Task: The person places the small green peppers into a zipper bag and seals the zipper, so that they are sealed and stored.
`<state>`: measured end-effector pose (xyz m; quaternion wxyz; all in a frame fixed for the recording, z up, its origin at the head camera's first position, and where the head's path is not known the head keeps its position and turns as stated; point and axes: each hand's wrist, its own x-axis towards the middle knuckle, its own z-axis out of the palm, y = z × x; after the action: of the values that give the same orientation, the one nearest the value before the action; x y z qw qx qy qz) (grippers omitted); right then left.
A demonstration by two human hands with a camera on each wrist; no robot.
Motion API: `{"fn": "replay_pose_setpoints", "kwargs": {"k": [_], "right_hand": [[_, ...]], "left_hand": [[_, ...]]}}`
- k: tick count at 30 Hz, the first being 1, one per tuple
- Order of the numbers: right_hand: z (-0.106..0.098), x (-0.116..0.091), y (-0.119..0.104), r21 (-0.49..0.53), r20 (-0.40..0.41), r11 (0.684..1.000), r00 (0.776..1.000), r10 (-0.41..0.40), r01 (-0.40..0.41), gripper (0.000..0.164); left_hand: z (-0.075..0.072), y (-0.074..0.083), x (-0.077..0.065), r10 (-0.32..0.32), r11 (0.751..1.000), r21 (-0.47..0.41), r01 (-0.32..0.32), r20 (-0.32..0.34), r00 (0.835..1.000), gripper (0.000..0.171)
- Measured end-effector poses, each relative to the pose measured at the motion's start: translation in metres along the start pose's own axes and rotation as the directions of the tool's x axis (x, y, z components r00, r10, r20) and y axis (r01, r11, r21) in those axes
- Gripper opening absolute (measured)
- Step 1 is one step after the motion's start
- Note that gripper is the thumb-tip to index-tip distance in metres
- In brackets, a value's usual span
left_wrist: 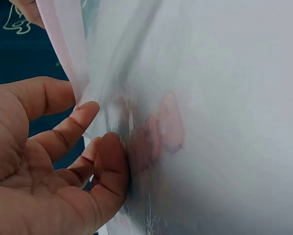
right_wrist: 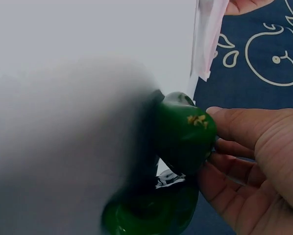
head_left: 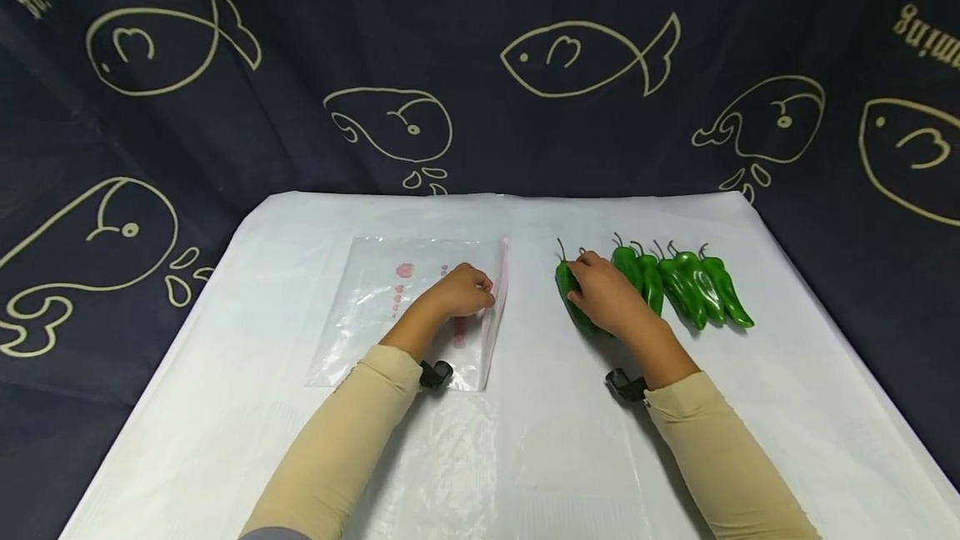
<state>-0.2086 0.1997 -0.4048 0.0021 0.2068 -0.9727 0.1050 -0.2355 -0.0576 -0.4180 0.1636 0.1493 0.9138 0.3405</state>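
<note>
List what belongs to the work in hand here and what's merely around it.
Part of the work:
pink-edged clear plastic bag, left hand at its edge
long green peppers, one pinched by the right hand

Merely around:
white table covering
dark fish-print backdrop
wrist cameras

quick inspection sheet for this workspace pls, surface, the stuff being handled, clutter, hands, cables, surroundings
Surface: white-topped table; a shiny patch near the front could be film or glare, cannot tell.
Job's things: a clear bag with printed shapes lies to the left, its pink edge toward a row of green peppers.
Clutter: nothing seen for certain.
Left hand: at the pink edge; whether it pinches is unclear.
Right hand: grips a green pepper near the row's left end.
Cables: nothing seen.
Surroundings: dark backdrop with pale sea-creature outlines and lettering.
</note>
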Motion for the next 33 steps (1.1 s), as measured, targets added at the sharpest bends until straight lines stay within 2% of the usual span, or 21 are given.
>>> {"fn": "replay_pose_setpoints", "kwargs": {"k": [8,18,24,30,33], "right_hand": [[0.001,0.0,-0.002,0.008,0.002,1.0,1.0,0.015,-0.015,0.052],[-0.001,0.0,-0.003,-0.005,0.039,0.999,0.999,0.034,-0.034,0.056],[-0.004,0.002,-0.005,-0.003,0.061,0.999,0.997,0.038,-0.037,0.057],[-0.003,0.002,-0.006,0.081,0.09,0.995,0.995,0.051,-0.059,0.057],[-0.002,0.002,-0.006,0.139,0.075,0.989,0.996,0.038,-0.048,0.058]], "left_hand": [[0.002,-0.003,-0.003,-0.001,0.997,-0.074,0.0,-0.012,1.0,0.013],[0.003,-0.001,-0.007,-0.015,0.997,-0.081,0.014,-0.017,1.0,0.018],[0.002,-0.001,-0.008,-0.029,0.984,-0.173,0.029,0.001,1.0,0.012],[-0.001,-0.004,-0.011,-0.062,0.968,-0.241,0.067,0.031,0.998,0.009],[-0.002,-0.006,-0.013,-0.066,0.957,-0.28,0.077,0.047,0.997,0.009]]}}
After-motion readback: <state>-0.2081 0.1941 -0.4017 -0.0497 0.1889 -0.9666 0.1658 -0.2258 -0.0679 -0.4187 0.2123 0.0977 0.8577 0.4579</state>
